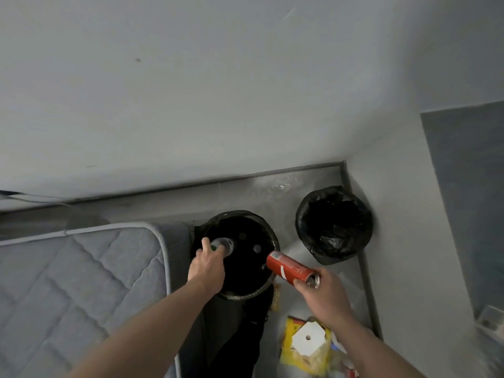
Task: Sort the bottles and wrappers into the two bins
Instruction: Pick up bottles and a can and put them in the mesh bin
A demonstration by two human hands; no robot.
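Observation:
My left hand (207, 266) grips a green can (222, 245) and holds it over the open mouth of the nearer black bin (270, 236). My right hand (323, 294) is closed around a red can (289, 267), tilted with its base pointing over the same bin's right rim. A second bin (334, 225), lined with a black bag, stands in the corner to the right and looks empty. Yellow wrappers (302, 347) and a white cardboard piece lie on the floor below my right forearm.
A grey quilted mattress (81, 282) lies at the left, touching the nearer bin. Walls meet in a corner behind the bins. A dark bag or cloth (234, 331) hangs below the nearer bin. A clear plastic scrap (283, 185) lies near the back wall.

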